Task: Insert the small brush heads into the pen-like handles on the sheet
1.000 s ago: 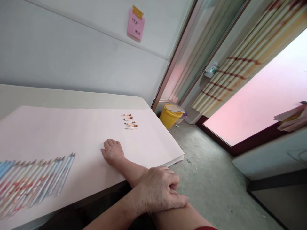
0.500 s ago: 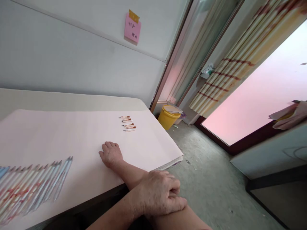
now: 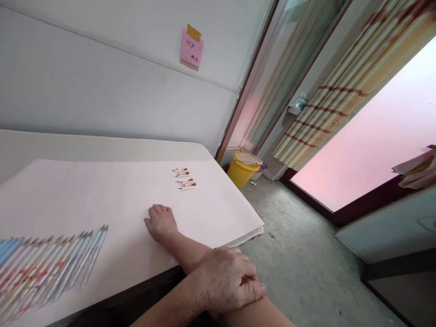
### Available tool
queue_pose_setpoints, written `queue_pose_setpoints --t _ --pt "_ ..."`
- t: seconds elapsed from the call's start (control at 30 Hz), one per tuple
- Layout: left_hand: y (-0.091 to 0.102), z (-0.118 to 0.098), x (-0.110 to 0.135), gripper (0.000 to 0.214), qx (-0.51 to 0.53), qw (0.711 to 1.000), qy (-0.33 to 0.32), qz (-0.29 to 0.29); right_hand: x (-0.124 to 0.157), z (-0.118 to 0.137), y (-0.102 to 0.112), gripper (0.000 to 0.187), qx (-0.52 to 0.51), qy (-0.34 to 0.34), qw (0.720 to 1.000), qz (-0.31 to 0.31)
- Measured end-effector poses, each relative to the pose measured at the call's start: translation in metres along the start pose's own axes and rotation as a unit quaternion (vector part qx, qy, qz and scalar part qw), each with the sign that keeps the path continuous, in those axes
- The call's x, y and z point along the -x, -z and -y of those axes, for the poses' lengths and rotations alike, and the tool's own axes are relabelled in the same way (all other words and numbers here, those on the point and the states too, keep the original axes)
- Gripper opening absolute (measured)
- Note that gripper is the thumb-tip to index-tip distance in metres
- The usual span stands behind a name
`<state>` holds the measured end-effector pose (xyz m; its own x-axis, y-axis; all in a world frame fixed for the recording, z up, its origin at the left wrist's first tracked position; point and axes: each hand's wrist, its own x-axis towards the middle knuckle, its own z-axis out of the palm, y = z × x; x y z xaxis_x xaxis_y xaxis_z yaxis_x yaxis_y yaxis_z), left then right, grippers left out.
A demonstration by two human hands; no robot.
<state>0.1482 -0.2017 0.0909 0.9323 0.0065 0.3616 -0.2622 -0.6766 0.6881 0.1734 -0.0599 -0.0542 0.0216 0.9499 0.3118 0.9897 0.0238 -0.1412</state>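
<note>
My right hand [image 3: 162, 222] rests palm down on the pale pink sheet [image 3: 102, 190] that covers the table, its fingers loosely stretched and nothing in them. Across my right forearm [image 3: 192, 250] lies my left hand [image 3: 231, 277], its fingers curled over the arm. To the left, a slanted row of pens or pencils [image 3: 54, 263] with pale, patterned barrels lies side by side, tips facing away; a few at the far left are blue. Beyond my right hand is a small group of thin, dark-tipped pen-like pieces [image 3: 185, 180] with brown and cream parts.
A white wall panel [image 3: 102, 77] carrying a pink note [image 3: 191, 49] stands behind the table. Past the table's right edge are a yellow bin [image 3: 242, 171] and grey floor [image 3: 293, 236]. A curtain [image 3: 323, 109] hangs beside a bright doorway on the right.
The view has shifted slightly, so everything sits a little lower and further right. Both hands keep the same pose; pens and small pieces stay in place.
</note>
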Motion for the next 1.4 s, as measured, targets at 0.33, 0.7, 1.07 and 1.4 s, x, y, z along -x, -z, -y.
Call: queue_pose_setpoints --t 0.33,0.7,1.07,1.4 --pt "-0.012 0.003 -0.007 0.031 0.046 0.995 0.055 -0.068 0.000 -0.001 -0.004 0.025 -0.001 0.003 1.000 -0.011" --pt "0.003 -0.001 -0.004 0.017 0.048 0.998 -0.011 0.030 0.000 0.000 0.001 0.026 -0.006 -0.003 1.000 0.012" --pt "-0.002 0.002 -0.006 0.019 0.070 0.997 0.028 -0.018 0.000 -0.002 -0.004 0.025 -0.004 0.001 1.000 -0.010" --pt "0.007 -0.008 0.014 0.023 0.010 0.996 -0.001 -0.093 -0.002 -0.001 -0.001 0.026 0.001 0.009 1.000 0.004"
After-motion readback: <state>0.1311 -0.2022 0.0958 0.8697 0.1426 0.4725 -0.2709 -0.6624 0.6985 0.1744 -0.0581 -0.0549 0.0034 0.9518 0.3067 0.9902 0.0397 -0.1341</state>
